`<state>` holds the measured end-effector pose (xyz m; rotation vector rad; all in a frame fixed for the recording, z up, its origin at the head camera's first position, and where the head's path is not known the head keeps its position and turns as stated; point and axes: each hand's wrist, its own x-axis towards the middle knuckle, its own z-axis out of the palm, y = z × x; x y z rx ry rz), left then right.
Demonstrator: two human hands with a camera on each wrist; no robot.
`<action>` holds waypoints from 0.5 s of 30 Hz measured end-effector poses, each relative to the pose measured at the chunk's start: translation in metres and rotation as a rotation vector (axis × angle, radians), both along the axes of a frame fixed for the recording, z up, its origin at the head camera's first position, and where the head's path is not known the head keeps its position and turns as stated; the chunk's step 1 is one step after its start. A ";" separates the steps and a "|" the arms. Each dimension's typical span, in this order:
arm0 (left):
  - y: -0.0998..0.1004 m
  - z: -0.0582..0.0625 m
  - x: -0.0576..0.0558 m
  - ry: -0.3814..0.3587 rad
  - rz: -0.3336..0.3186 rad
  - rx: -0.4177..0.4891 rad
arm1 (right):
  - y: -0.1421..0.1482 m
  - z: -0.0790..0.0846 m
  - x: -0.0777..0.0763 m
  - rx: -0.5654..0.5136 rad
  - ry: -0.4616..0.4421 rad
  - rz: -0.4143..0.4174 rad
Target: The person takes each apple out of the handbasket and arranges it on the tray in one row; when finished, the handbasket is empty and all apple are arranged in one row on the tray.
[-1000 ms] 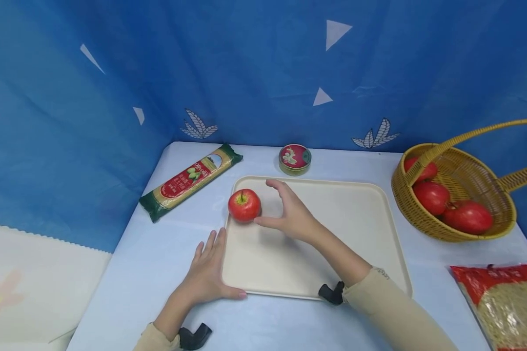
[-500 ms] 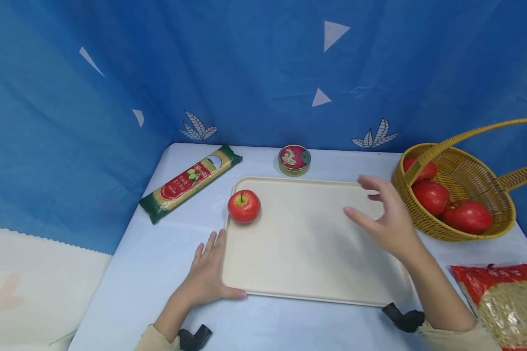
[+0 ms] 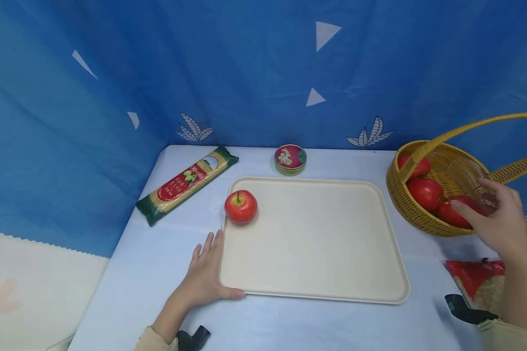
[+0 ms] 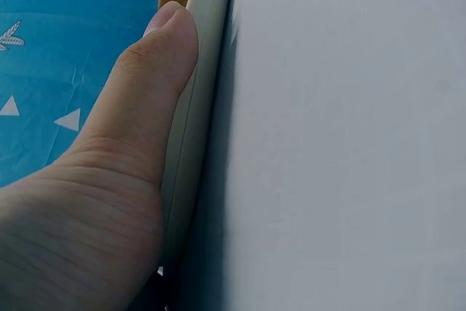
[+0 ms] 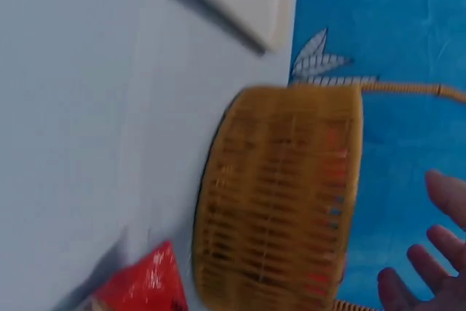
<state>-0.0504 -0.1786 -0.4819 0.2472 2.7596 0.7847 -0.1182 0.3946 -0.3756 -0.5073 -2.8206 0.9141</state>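
My left hand rests against the near left corner of the cream tray, fingers straight along its side; the left wrist view shows the thumb lying along the tray's edge. One red apple sits in the tray's far left corner. My right hand is over the near right side of the yellow wicker basket, thumb and fingers spread around the nearest red apple. Whether they touch it is hard to tell. Other red apples lie in the basket. The right wrist view shows the fingers apart.
A spaghetti pack lies at the far left, and a small round tin stands behind the tray. The basket's tall handle arches above it. My right forearm partly covers a red-topped bag at the right.
My right hand has moved from beside the apple on the tray, across to the right, to above the basket. The left hand has stayed at the tray's corner.
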 end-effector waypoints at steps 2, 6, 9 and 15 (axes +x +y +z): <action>0.000 0.001 0.000 -0.005 -0.002 -0.001 | 0.012 -0.001 -0.002 0.020 -0.044 -0.009; 0.000 0.003 -0.001 -0.032 -0.004 -0.013 | 0.028 -0.004 -0.007 0.085 -0.135 0.026; 0.001 0.004 -0.001 -0.046 -0.006 -0.015 | 0.035 -0.008 -0.012 0.132 -0.201 0.070; 0.001 0.005 -0.001 -0.049 -0.005 -0.022 | 0.042 -0.017 -0.021 0.172 -0.265 0.130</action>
